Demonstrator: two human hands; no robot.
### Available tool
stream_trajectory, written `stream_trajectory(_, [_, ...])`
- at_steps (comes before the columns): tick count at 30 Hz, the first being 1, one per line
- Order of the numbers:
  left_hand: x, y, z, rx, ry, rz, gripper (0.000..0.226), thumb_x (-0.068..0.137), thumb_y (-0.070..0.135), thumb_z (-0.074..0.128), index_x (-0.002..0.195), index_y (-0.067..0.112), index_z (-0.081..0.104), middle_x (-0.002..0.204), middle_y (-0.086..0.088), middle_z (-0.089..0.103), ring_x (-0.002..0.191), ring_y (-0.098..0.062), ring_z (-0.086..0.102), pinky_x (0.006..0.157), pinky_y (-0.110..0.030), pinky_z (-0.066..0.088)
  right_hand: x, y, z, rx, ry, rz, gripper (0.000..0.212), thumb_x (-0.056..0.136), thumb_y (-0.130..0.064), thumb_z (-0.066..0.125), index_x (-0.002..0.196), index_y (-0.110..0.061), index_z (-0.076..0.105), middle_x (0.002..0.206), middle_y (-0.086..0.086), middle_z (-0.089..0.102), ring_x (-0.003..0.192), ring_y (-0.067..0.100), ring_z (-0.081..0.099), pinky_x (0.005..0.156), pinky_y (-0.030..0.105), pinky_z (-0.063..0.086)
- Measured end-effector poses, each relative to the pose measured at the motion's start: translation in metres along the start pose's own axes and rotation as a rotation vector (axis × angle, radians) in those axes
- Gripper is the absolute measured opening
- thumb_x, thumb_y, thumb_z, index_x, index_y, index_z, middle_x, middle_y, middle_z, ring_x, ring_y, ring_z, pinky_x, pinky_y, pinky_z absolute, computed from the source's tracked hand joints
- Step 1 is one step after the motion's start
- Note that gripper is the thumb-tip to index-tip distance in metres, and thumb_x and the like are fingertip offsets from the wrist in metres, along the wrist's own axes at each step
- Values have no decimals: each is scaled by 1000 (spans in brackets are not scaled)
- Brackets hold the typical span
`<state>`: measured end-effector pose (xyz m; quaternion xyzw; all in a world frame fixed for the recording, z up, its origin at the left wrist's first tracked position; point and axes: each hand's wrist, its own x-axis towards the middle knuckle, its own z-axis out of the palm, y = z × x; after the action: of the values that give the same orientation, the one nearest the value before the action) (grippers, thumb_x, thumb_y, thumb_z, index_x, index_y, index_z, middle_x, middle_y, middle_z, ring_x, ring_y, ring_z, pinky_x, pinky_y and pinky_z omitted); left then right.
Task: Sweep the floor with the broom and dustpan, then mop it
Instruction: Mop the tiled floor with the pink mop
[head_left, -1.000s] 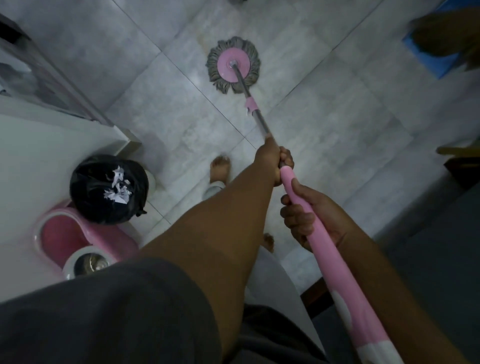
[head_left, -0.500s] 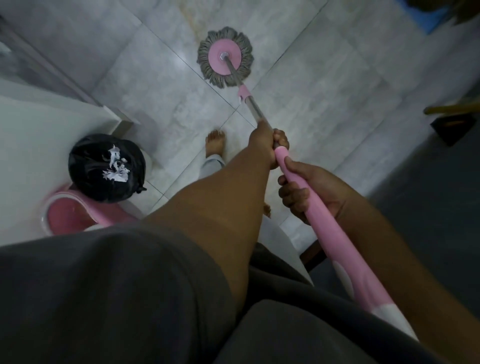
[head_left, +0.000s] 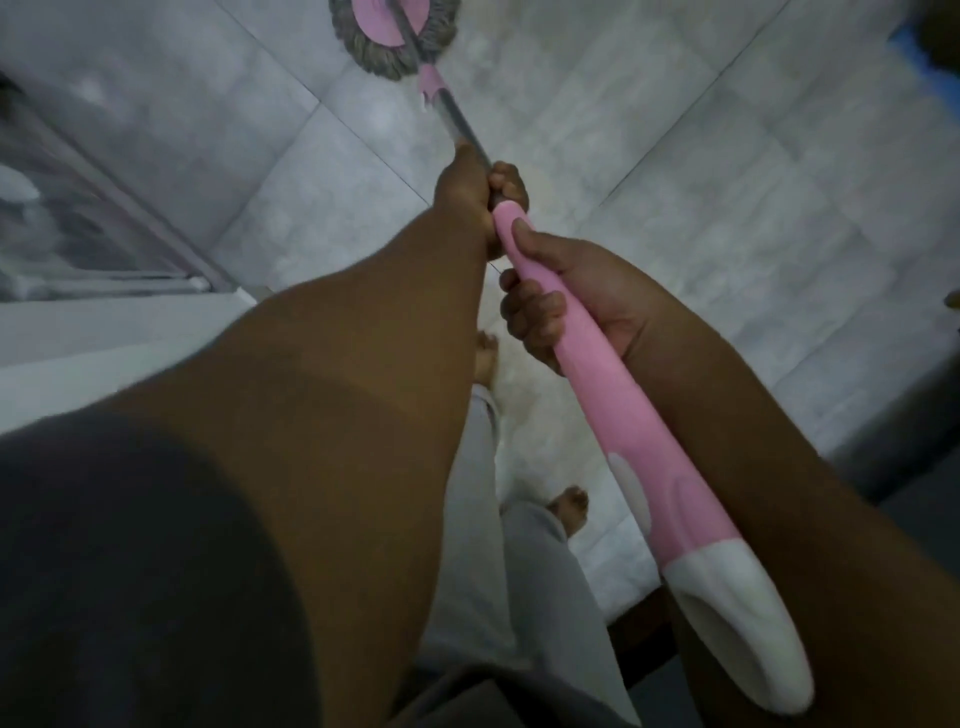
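Mopping stage in progress; broom and dustpan not in view. Left hand (head_left: 467, 192) and right hand (head_left: 566, 291) both clench the mop handle (head_left: 613, 415); mop head (head_left: 374, 52) sits on the floor (head_left: 727, 208), top centre.

Pink mop handle (head_left: 613, 415) in left hand (head_left: 470, 192) and right hand (head_left: 566, 291), mop head (head_left: 395, 36) on tiled floor (head_left: 701, 182).
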<state>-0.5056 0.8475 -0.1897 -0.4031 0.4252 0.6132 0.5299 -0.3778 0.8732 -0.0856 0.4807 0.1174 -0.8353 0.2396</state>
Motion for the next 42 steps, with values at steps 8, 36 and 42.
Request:
stream_trajectory(8, [45,100,8,-54,-38,51,55,102,49,43,59,15,35,38,5,33,25,-7,31,30,-9,23,73,-68,44,-35,-81,-50,41,97,-43,55,71,-12,46,54,-3,36,33,6,37,32,16,35])
stream_trajectory(36, [-135,-349,-83,154,53,-172,53,100,58,38,66,17,37,49,5,33,29,-6,29,31,-10,24,-194,277,-188,111,75,-34,34,81,-41,67,76,-8,60,55,0,48,34,9,42,33,17,37])
stream_trajectory(42, [-135,-381,-55,220,39,-203,56,98,62,36,65,18,35,49,5,31,30,-6,26,32,-12,22,-219,275,-220,265,86,-70,33,86,-38,61,86,-6,56,55,2,47,33,10,43,30,19,38])
